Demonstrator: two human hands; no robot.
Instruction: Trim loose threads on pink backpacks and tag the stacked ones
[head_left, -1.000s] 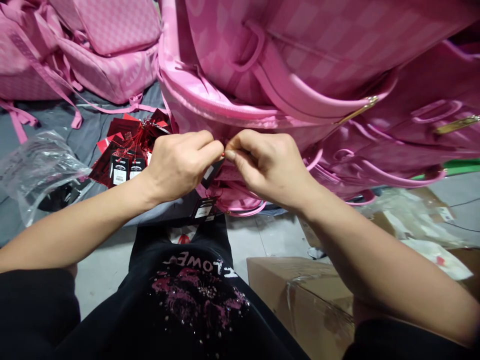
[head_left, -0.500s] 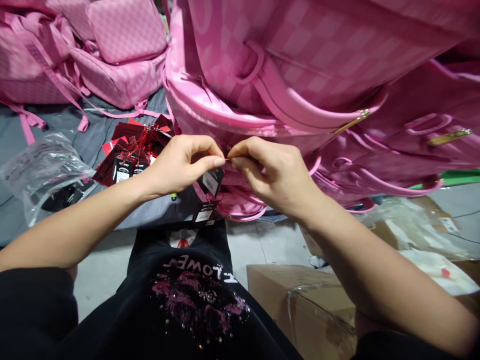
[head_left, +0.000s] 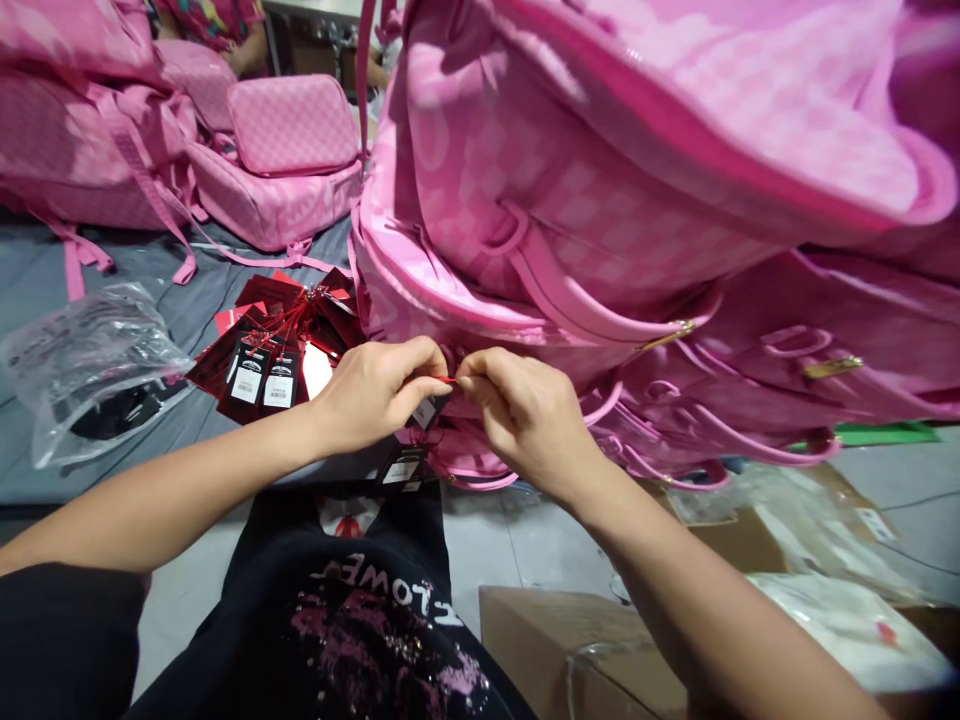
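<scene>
My left hand and my right hand meet in front of a stack of pink checkered bags. Between the pinched fingertips of both runs a thin red string. Black hang tags with white labels dangle just below my fingers, against the lower pink bag. Where the string joins the tags or the bag is hidden by my hands. Left of my left hand, a bunch of black and red hang tags on red strings lies on the grey cloth.
A clear plastic bag with black items inside lies at the left on the grey-covered table. More pink backpacks sit behind. Cardboard boxes and plastic wrapping stand on the floor at right. A person's arm shows at the back.
The view has tilted up, so everything sits lower in the picture and a person at the back shows. Both hands keep their pinch on the red string.
</scene>
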